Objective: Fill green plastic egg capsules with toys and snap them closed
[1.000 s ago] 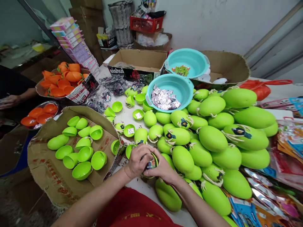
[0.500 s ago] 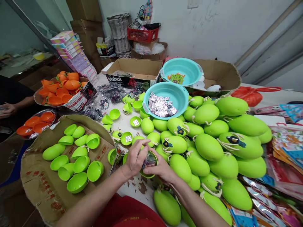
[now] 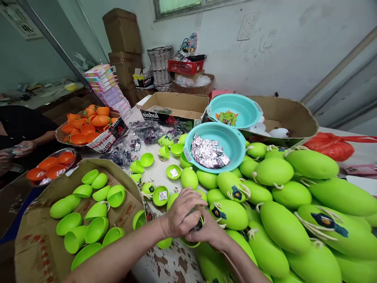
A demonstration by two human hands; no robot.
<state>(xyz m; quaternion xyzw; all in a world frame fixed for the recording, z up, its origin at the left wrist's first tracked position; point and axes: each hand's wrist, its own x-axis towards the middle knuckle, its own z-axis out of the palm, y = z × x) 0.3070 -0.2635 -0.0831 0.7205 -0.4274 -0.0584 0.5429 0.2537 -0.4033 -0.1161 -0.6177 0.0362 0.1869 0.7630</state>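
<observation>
At the left edge of the table, a co-worker's hand (image 3: 22, 148) in a dark sleeve rests near a metal tray (image 3: 70, 154) of orange shell halves (image 3: 53, 165). Beside it, a cardboard tray (image 3: 38, 243) carries loose green shell halves (image 3: 97, 210); red print on its flap is too small to read. Behind that, a carton (image 3: 107, 135) of orange halves shows red lettering that cannot be made out. At the near edge of the table, the left hand (image 3: 181, 216) is clenched over the top of a green egg half (image 3: 190, 239), and the right hand (image 3: 210, 232) grasps the same half from below; dark contents show between the fingers. Farther back, a brown box (image 3: 173, 108) bears the white word "eishui" (image 3: 153, 116). Right of it, a teal basin (image 3: 235, 151) holds silver sachets (image 3: 209, 152). A heap of closed green eggs (image 3: 282, 224) with dark printed emblems fills the right side of the table
</observation>
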